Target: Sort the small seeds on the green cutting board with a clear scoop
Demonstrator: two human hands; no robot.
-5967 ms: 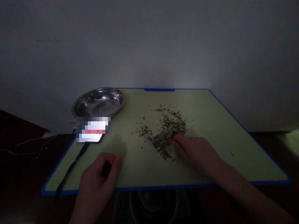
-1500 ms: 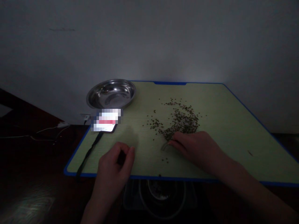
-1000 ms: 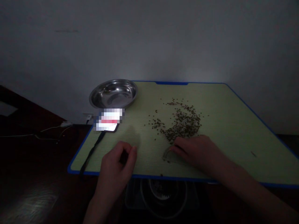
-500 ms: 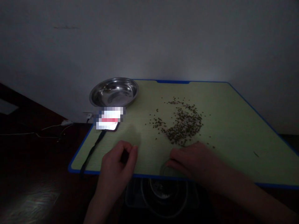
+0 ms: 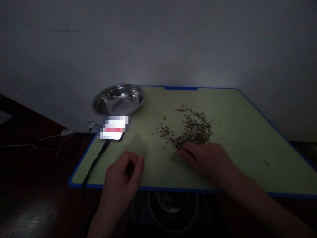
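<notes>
Right hand (image 5: 206, 160) pinches clear piece (image 5: 175, 155), likely leaving its edge free | seeds (image 5: 196, 130) just beyond grip | left hand (image 5: 121, 174) curled, left of grip, contents unclear

Bare tabletop (image 5: 156, 168) between the left hand (image 5: 119, 180) and right hand (image 5: 209, 160) leaves room to pass; dark grains (image 5: 196, 129) lie in the way just beyond the right hand, the phone (image 5: 114, 129) and steel bowl (image 5: 125, 105) beyond the left

In dim light, a grey wall (image 5: 163, 39) rises behind a blue-edged green table (image 5: 237, 132) over dark floor (image 5: 34, 181).
</notes>
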